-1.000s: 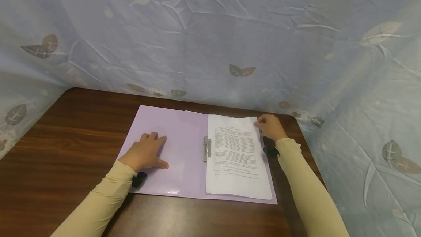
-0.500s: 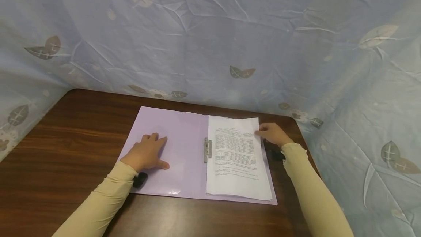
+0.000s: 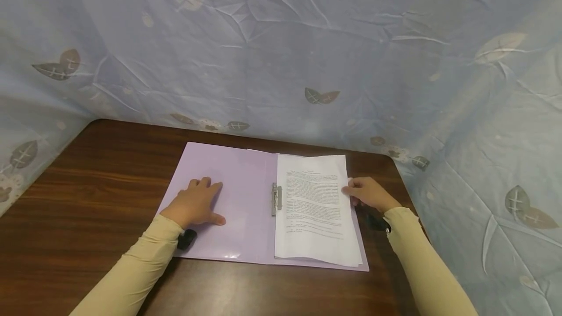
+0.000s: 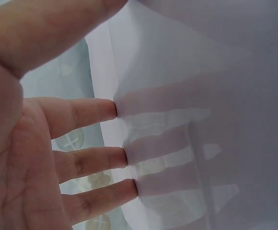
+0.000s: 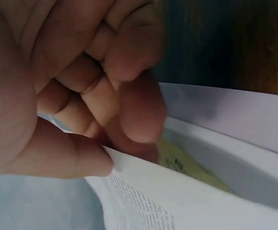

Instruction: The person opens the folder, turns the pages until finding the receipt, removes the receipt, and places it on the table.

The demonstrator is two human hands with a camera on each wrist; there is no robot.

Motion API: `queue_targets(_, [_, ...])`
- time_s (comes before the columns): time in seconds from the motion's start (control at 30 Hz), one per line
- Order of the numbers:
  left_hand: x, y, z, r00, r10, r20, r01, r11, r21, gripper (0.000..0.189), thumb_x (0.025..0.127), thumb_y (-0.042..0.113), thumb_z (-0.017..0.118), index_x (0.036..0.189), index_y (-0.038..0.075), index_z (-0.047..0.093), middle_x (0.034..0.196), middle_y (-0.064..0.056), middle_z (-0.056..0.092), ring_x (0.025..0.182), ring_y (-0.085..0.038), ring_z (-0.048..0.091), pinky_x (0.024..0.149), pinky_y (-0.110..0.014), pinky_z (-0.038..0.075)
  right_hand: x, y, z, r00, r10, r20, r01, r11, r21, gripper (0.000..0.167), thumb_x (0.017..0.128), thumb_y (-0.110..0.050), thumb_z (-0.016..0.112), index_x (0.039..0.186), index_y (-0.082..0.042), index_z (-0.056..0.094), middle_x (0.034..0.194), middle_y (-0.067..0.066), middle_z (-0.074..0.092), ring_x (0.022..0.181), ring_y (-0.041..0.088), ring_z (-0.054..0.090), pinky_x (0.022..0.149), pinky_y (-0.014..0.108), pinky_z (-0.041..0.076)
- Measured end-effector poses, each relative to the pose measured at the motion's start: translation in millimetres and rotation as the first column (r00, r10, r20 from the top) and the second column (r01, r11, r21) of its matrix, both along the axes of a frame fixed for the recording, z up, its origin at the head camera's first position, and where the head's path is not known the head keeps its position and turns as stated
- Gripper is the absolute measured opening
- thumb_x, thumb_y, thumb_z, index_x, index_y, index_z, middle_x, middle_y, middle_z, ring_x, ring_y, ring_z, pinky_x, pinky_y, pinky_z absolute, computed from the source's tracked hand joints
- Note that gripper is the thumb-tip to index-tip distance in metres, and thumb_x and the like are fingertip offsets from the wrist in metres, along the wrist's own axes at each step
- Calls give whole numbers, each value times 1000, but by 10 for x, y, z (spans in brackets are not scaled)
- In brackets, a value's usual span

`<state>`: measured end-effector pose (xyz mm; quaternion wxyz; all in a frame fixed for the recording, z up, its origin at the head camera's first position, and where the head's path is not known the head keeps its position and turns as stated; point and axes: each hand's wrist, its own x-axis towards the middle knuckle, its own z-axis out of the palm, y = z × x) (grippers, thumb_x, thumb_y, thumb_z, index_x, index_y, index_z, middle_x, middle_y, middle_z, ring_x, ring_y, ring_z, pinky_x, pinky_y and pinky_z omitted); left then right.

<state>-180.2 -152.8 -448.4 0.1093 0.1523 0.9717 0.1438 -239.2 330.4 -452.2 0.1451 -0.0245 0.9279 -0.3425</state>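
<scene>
A purple folder (image 3: 246, 228) lies spread flat on the table, a metal clip (image 3: 276, 199) at its spine. Printed sheets of paper (image 3: 311, 208) sit on its right half. My left hand (image 3: 195, 204) rests on the left cover with fingers spread; in the left wrist view its fingertips (image 4: 109, 109) touch the glossy cover (image 4: 177, 143). My right hand (image 3: 369, 193) pinches the right edge of the top sheet between thumb and fingers. In the right wrist view that sheet (image 5: 144, 187) is lifted, and a yellowish patch with print (image 5: 187, 167) shows beneath it.
The brown wooden table (image 3: 110, 179) extends left of the folder and in front of it. A pale blue leaf-patterned curtain (image 3: 272, 52) hangs behind the table and along both sides. A dark wrist device (image 3: 378, 222) sits under the right wrist.
My right hand has slid down the sheets' right edge, from the top corner toward the middle, and the top corner is free of it. The left hand stays in place.
</scene>
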Motion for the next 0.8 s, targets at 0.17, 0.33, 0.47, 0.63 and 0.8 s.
queue_targets(0.17, [15,-6,25,1000,-5,0,5,1000,1,100,72,49,92,147,-4,51,148,-37,44,134,-62,39,97,-76,42,80,-5,63,998,-54,-36,52,998,-35,21,100,-26,69,94,-6,69,72,6,62,66,23,57,62,34,48])
queue_targets(0.33, [-2,-10,15,1000,-10,6,10,1000,-1,100,74,50,90,149,-3,50,150,-37,42,135,-62,38,98,-76,42,119,-48,199,992,-98,-75,89,989,-116,29,103,-32,65,96,-3,67,75,9,60,66,22,54,61,33,47])
queue_targets(0.47, [-10,-4,18,1000,-15,7,15,1000,4,100,75,50,90,149,-3,50,150,-36,43,136,-61,39,98,-75,43,127,-72,325,993,-91,-75,77,982,-171,32,103,-33,65,96,-1,67,76,12,59,62,19,51,56,32,45])
queue_targets(0.63, [-8,1,31,1000,-16,10,15,1000,13,99,75,49,90,149,-3,50,149,-36,43,135,-60,40,97,-75,44,134,-152,593,995,-98,-10,95,981,-172,33,100,-34,69,96,0,70,76,5,63,58,16,50,52,30,44])
queue_targets(0.8, [-7,-20,37,1000,-19,16,19,1000,13,99,76,48,89,150,-4,49,149,-36,43,135,-60,39,97,-74,44,129,-336,895,997,-77,0,76,980,-181,38,97,-40,72,90,-2,67,71,5,60,54,16,44,53,33,42])
